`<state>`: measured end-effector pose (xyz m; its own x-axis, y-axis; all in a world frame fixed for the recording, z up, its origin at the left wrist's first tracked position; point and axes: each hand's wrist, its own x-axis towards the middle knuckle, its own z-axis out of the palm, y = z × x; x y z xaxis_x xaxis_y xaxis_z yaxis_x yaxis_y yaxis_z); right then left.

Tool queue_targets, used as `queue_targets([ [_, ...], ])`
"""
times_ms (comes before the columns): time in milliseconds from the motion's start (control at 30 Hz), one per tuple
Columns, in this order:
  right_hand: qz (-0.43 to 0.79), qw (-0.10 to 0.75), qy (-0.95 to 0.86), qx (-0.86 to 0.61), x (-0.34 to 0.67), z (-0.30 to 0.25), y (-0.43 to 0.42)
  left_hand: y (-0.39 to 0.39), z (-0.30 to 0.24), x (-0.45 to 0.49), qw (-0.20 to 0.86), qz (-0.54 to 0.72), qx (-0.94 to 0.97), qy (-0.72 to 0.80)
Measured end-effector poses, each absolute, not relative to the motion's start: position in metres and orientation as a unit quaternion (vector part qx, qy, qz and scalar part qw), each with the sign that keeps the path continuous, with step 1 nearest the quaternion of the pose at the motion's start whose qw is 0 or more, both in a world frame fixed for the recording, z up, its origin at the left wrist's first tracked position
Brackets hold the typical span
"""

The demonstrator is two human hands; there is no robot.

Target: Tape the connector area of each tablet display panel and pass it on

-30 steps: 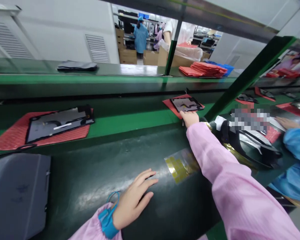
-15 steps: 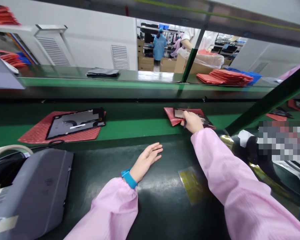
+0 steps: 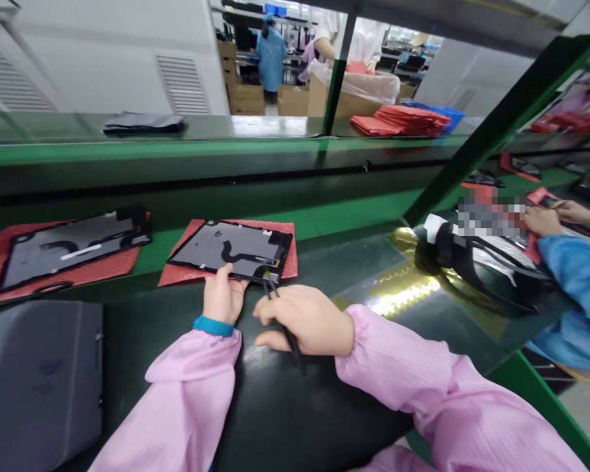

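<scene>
A dark flat panel (image 3: 233,250) with a black cable on its back lies on a red bubble-wrap sheet (image 3: 286,257) at the near edge of the green conveyor belt. My left hand (image 3: 221,298) is closed on the panel's near edge. My right hand (image 3: 307,320) is just to its right and pinches black tweezers (image 3: 281,318), whose tips touch the panel's near right corner. Both arms wear pink sleeves, and a blue strap circles my left wrist.
A second panel on a red sheet (image 3: 66,249) lies further left on the belt. A grey machine cover (image 3: 37,380) sits at lower left. Yellow tape strips (image 3: 403,295) and a black strap bundle (image 3: 472,269) lie to the right, by a co-worker's blue sleeve (image 3: 577,282). Red sheets (image 3: 398,122) are stacked behind.
My right hand has pulled the panel on its red sheet from far right along the belt to just in front of me. My left hand has left the table and gripped its near edge.
</scene>
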<state>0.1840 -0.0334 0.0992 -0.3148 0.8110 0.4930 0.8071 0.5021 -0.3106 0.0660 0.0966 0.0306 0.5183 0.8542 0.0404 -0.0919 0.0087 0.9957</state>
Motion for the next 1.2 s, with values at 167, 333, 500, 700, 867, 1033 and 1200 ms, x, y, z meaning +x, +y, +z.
queue_targets([
  [167, 0.061, 0.507, -0.683, -0.522, 0.211, 0.097, -0.107, 0.099, 0.027, 0.047, 0.706, 0.393, 0.460, 0.369],
  [333, 0.083, 0.694, -0.518, -0.493, 0.223, 0.081, -0.129, 0.062, 0.012, 0.009, 0.720, 0.377, 0.414, 0.410],
  [500, 0.182, 0.688, -0.452, -0.538, 0.214, 0.064, -0.114, 0.025, 0.004, -0.019, 0.653, 0.361, 0.567, 0.349],
  [700, 0.383, 0.580, -0.423, -0.580, 0.181, 0.038, -0.114, 0.014, 0.014, -0.050, 0.374, 0.335, 0.808, 0.309],
  [867, 0.435, 0.569, -0.393, -0.576, 0.172, 0.030, -0.122, 0.027, 0.016, -0.061, 0.412, 0.176, 0.890, 0.084],
  [1033, 0.425, 0.553, -0.391, -0.601, 0.168, 0.030, -0.133, 0.025, 0.010, -0.055, 0.463, 0.132, 0.871, 0.103],
  [1200, 0.408, 0.542, -0.385, -0.626, 0.156, 0.029, -0.139, 0.026, 0.008, -0.056, 0.484, 0.127, 0.860, 0.105],
])
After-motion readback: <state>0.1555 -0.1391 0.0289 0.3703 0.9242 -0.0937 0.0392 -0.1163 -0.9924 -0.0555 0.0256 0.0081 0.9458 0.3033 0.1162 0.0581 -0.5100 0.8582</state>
